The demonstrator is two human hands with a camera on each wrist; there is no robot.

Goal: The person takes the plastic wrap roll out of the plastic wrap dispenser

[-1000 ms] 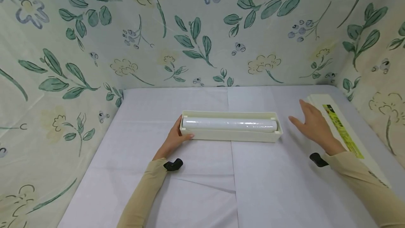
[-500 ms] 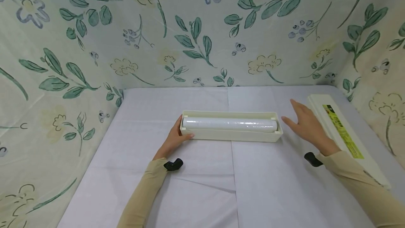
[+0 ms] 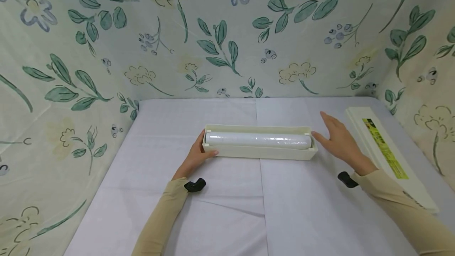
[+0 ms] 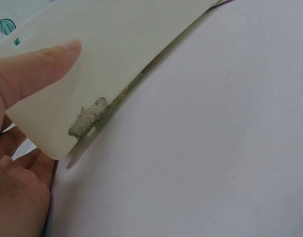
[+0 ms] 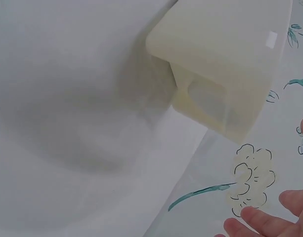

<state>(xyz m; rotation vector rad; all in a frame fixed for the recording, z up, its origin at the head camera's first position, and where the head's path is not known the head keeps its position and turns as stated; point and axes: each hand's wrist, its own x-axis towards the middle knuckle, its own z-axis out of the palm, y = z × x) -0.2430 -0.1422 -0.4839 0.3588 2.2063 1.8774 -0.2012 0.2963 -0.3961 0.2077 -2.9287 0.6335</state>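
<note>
Overall, floral cloth (image 3: 160, 70) walls in the desk (image 3: 220, 216). A long white panel (image 3: 414, 189) lies along the desk's right edge. Nearer the far edge than the near one sits the open white box (image 3: 263, 153), a shiny roll (image 3: 257, 140) inside. The right hand (image 3: 337, 141), fingers apart, is just beside the box's right end; contact cannot be told. The left hand (image 3: 195, 153) grips its left end, thumb in front.
</note>
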